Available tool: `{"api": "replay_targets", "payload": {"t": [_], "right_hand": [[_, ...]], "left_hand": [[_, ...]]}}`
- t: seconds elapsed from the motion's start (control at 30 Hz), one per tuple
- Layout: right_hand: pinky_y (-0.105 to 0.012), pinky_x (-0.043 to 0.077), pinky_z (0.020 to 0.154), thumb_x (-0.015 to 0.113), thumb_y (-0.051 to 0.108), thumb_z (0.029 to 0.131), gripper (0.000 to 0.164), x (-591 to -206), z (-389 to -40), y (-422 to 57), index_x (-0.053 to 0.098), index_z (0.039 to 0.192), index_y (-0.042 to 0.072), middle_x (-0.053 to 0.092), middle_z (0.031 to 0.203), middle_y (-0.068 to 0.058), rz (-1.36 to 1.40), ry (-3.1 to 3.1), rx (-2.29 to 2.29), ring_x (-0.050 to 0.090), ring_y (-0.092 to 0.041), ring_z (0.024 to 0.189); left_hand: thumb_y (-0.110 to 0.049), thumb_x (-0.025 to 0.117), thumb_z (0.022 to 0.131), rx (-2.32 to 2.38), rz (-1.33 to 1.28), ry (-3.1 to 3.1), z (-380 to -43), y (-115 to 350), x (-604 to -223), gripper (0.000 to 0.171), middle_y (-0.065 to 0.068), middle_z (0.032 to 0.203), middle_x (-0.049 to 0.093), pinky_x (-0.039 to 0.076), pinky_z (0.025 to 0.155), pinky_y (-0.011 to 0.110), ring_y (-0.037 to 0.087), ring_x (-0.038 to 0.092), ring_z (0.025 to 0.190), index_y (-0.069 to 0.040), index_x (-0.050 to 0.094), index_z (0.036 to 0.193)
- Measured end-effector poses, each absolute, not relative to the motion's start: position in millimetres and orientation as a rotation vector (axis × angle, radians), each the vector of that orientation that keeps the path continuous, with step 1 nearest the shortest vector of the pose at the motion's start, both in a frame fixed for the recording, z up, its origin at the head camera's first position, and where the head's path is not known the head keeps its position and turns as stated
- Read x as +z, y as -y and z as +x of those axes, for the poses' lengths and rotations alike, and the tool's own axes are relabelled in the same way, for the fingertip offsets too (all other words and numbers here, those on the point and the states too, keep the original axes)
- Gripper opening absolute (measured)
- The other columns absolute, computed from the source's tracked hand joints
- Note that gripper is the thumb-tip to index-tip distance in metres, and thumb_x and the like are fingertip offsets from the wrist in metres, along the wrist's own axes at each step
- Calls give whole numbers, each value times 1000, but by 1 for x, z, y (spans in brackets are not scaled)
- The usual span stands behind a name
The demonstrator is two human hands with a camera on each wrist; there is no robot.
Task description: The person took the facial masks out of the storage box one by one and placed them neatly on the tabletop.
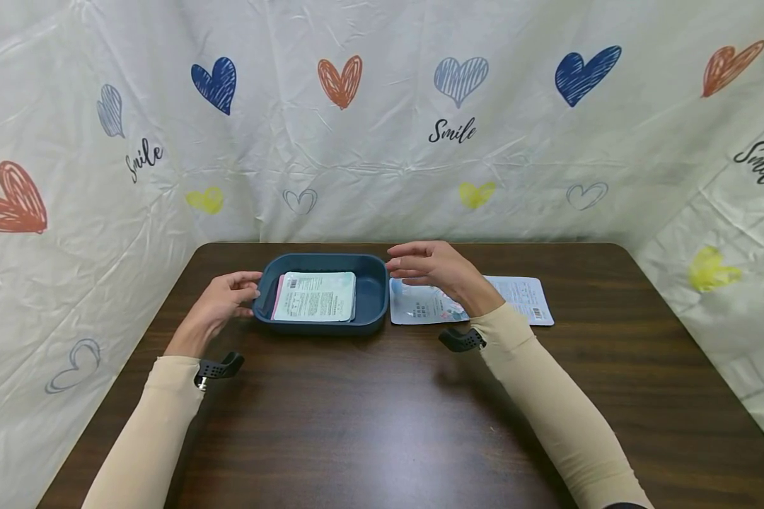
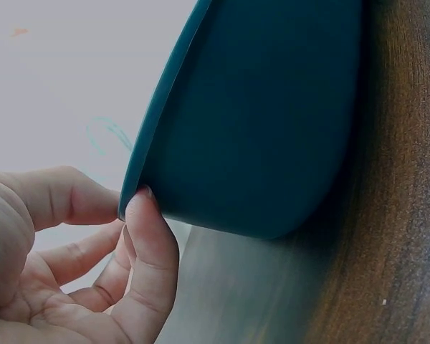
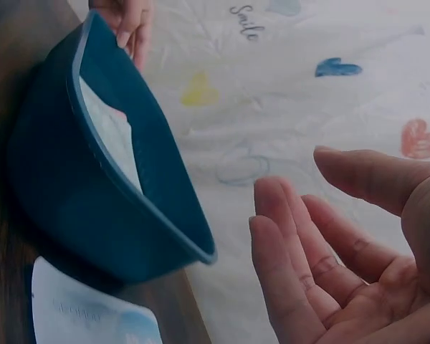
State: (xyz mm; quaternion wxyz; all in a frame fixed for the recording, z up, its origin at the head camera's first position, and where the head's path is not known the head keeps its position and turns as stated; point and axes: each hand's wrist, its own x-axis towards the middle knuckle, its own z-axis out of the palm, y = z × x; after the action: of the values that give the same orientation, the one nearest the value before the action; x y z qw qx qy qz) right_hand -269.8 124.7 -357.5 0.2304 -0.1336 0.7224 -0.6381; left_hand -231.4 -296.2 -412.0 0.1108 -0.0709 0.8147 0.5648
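A dark teal plastic bin (image 1: 372, 290) stands on the table, holding a few flat sachets; a pale green printed one (image 1: 315, 297) lies uppermost, a pink edge showing beneath it. My left hand (image 1: 228, 300) pinches the bin's left rim between thumb and fingers, as the left wrist view (image 2: 150, 265) shows. Just off the bin's right end is my right hand (image 1: 436, 268), its fingers loosely bent and apart from the rim in the right wrist view. Under and beside that hand lie pale blue printed sachets (image 1: 525, 297) on the table, partly covered by my right wrist.
The brown wooden table (image 1: 382, 417) ends at a back edge close behind the bin. A white curtain (image 1: 382, 198) with printed hearts hangs behind and at both sides. Black camera straps (image 1: 461, 340) sit on both wrists.
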Motion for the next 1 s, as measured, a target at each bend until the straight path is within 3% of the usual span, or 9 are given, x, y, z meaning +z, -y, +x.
{"api": "replay_targets", "payload": {"t": [0.23,0.67,1.0], "right_hand": [[-43,52,103,70,16,96,47,-357,-271,-106,58,141,6,66,133,-18,-409,-1923,-1788,65,-30,121],[-45,50,104,71,11,95,49,-364,-276,-79,58,142,10,61,140,-18,-454,-1901,-1804,60,-29,128],[-49,48,106,68,4,96,50,-372,-277,-55,55,144,7,55,144,-23,-485,-1890,-1785,53,-36,134]], "left_hand": [[-12,55,103,1660,-216,-2388,-232,298,-413,52,21,133,48,58,78,27,32,54,108,-7,43,153],[-9,55,103,1667,-186,-2400,-232,296,-413,51,21,127,49,58,78,28,28,57,100,-4,44,152],[-9,54,103,1675,-185,-2401,-231,295,-413,50,20,124,50,58,77,27,30,57,101,-3,44,152]]}}
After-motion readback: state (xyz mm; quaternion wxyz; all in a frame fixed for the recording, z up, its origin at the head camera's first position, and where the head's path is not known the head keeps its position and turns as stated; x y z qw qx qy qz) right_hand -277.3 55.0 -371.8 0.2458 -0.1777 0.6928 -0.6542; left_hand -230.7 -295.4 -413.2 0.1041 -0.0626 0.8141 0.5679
